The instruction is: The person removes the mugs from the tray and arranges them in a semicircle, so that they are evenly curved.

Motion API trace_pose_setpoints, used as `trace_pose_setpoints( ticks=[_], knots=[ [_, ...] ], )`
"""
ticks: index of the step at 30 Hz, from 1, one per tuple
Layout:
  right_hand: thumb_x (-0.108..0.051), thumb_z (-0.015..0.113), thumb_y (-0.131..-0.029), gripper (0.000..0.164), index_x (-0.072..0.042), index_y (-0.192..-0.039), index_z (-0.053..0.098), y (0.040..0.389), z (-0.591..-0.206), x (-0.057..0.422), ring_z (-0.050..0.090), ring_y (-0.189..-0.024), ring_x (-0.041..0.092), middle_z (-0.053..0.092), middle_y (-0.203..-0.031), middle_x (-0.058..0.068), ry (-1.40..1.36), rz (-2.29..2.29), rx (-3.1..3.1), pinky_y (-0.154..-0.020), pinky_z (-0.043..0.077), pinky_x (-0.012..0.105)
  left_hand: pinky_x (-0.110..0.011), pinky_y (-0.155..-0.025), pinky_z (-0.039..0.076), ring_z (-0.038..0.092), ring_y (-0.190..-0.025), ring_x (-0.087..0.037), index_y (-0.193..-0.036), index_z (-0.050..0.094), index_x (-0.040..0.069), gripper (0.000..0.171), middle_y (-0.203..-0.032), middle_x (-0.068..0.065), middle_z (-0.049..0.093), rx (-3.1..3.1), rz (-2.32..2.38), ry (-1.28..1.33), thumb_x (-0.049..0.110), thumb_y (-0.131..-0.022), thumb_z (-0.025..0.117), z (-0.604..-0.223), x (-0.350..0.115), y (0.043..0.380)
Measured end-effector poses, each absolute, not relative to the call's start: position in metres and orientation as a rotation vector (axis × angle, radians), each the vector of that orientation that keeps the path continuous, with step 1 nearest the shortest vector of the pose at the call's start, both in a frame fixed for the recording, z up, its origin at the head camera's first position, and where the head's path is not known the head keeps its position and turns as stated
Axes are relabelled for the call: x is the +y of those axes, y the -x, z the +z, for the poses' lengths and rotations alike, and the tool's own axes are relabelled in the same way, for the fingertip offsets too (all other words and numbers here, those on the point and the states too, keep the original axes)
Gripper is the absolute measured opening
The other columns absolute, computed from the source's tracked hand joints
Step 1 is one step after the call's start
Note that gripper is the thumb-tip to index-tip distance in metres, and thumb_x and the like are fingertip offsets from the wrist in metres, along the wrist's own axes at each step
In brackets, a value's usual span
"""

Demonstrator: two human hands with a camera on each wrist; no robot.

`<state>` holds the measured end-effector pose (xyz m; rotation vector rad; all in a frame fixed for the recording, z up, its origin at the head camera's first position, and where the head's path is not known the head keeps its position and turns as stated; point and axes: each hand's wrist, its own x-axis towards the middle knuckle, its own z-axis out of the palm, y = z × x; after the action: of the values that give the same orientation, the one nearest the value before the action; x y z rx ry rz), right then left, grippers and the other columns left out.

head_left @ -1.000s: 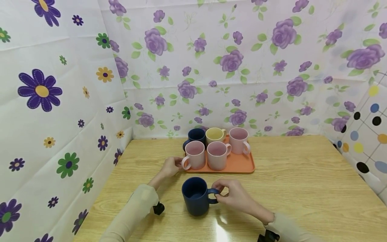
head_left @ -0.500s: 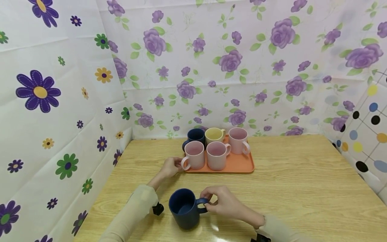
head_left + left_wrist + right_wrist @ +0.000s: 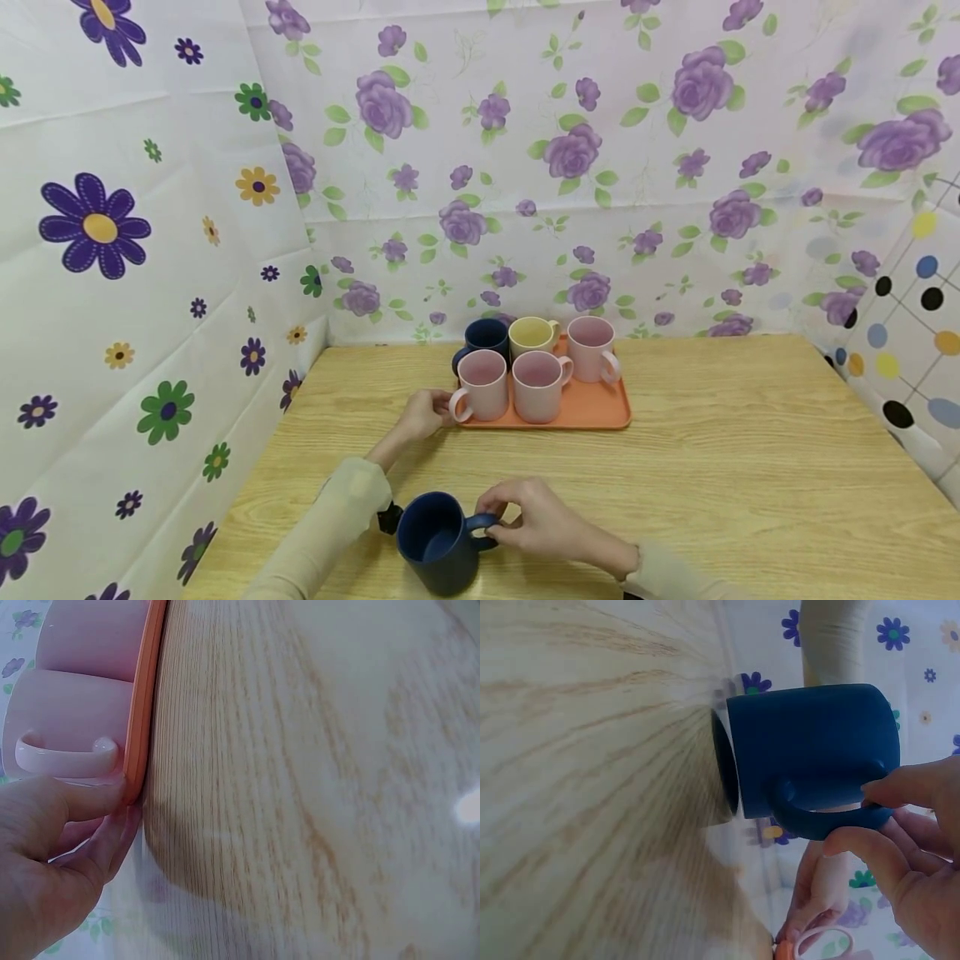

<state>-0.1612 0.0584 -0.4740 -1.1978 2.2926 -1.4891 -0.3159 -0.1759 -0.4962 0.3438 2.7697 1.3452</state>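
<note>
My right hand (image 3: 534, 521) pinches the handle of a dark blue mug (image 3: 450, 562) near the front of the table. In the right wrist view, thumb and fingers close on that handle (image 3: 829, 823), and a thin gap shows between the mug's base and its dark reflection on the wood. Farther back, my left hand (image 3: 423, 414) grips the near left corner of an orange tray (image 3: 596, 408), thumb on the rim (image 3: 137, 735). Just beside the thumb is the handle of a pink mug (image 3: 487, 396) standing on the tray.
Also on the tray are another pink mug (image 3: 536, 400) in front, and a navy mug (image 3: 487, 335), a yellow mug (image 3: 531, 335) and a third pink mug (image 3: 588, 358) behind. Flowered cloth (image 3: 480, 167) hangs behind the wooden table (image 3: 735, 467) and along its left side.
My right hand has drawn the dark blue mug toward me and to the left, holding it by the handle throughout. The left hand and the tray have stayed in place.
</note>
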Motion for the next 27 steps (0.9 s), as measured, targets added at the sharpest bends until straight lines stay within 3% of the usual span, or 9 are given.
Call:
trace_pose_setpoints(
  ticks=[17,27],
  knots=[
    [0.000,0.070,-0.085,0.020,-0.012,-0.101,0.069,0.159,-0.483,0.060,0.062,-0.085,-0.004,0.069,-0.088,-0.004,1.148,-1.496,2.060,-0.066,0.059,0.019,-0.027,-0.069,0.059,0.068,-0.080,-0.024,-0.107,0.066,-0.012,0.034,-0.089,-0.020,0.071,2.780,1.360,-0.340,-0.013,-0.073,0.071,-0.499,-0.176,0.315],
    [-0.015,0.072,-0.087,0.023,-0.008,-0.108,0.066,0.171,-0.482,0.068,0.063,-0.092,0.000,0.069,-0.101,0.004,1.107,-1.464,1.864,-0.078,0.058,0.020,-0.028,-0.071,0.059,0.068,-0.083,-0.027,-0.106,0.066,-0.012,0.030,-0.093,-0.022,0.070,2.768,1.345,-0.373,-0.012,-0.076,0.070,-0.495,-0.177,0.315]
  ],
)
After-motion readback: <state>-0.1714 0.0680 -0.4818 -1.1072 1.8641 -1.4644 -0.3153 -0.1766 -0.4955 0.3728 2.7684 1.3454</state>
